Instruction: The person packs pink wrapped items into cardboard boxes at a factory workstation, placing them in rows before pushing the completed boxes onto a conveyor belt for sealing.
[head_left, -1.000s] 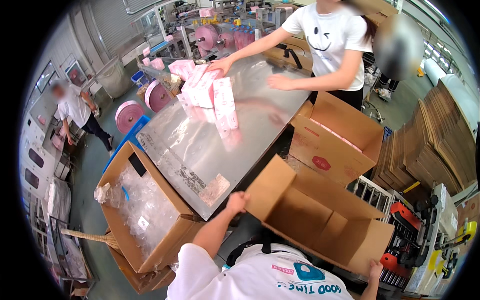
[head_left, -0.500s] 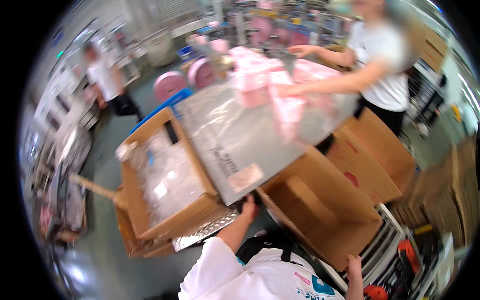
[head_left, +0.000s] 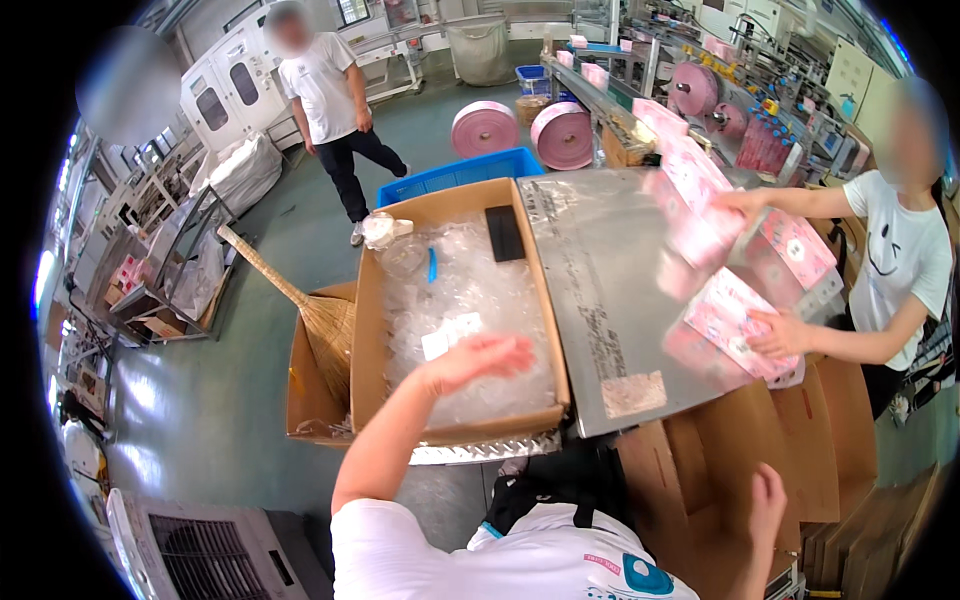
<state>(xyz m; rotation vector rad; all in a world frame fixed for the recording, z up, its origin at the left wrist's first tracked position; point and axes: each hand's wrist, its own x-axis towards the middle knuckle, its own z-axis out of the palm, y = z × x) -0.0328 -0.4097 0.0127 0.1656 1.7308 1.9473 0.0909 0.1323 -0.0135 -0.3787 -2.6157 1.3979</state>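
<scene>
Hovering over one plastic-filled box (head_left: 371,340), the left hand (head_left: 480,362) is open; the right hand (head_left: 768,502) hangs half-open near one brown carton (head_left: 715,450). Two pink rolls (head_left: 485,130) on the floor.

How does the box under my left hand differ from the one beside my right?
The left box holds mostly clear plastic; the right box shows bare cardboard inside. The left box lies along the metal table's left side; the right box is at its near edge. Both are brown cardboard with open tops.
</scene>
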